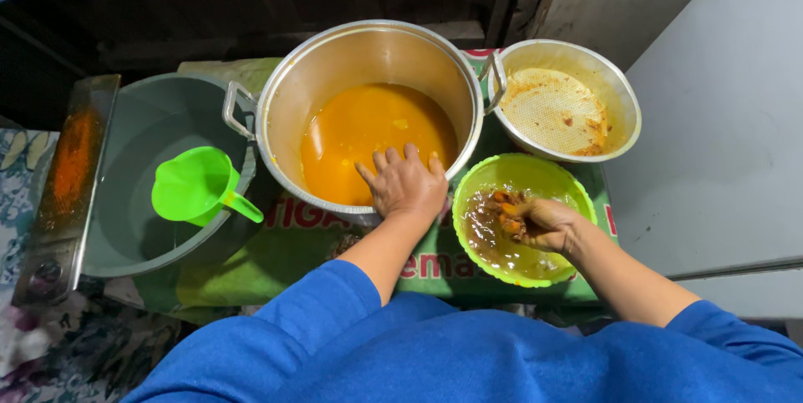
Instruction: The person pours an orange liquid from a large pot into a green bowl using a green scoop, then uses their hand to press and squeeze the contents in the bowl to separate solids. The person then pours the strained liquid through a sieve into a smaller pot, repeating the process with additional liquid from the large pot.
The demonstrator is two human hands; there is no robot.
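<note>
green bowl (523, 170): right hand (548, 225) grip clenched on pulp (508, 206); left hand (407, 185) flat, released, on pot (351, 56)

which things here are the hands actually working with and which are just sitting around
In use: left hand on the rim of the big metal pot of orange liquid; right hand gripping pulp in the green bowl.

Lying about: metal strainer, grey tub, green scoop, grater.

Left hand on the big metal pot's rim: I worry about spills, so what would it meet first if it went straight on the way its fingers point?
Probably the orange liquid inside the large metal pot; the left hand points over it, though height is unclear.
</note>
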